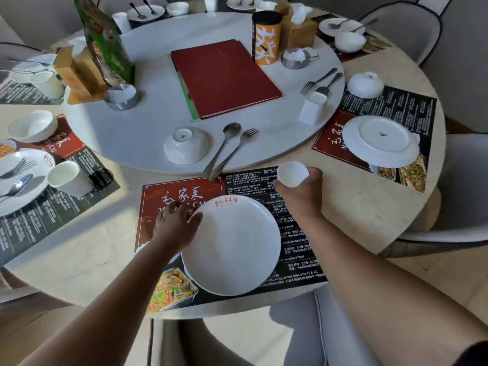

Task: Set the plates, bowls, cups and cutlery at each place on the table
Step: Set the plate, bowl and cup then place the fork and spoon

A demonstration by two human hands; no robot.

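Plate (232,247) is pinched by left fingers (196,217), cup (291,173) clasped by right fingers (314,176); bowl (186,146) and cutlery (232,129) seemingly not yet placed.

Soft daylight, gentle shadows, mild glare on the turntable (148,133), fisheye bending at edges.

Round table (356,202) carries a white turntable (148,75) and perhaps 6 printed placemats (179,191).

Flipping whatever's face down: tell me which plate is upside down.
The plate on the right mat: its base ring and maker's mark face up. The near plate shows its red logo; the left plate and far plates carry cutlery.
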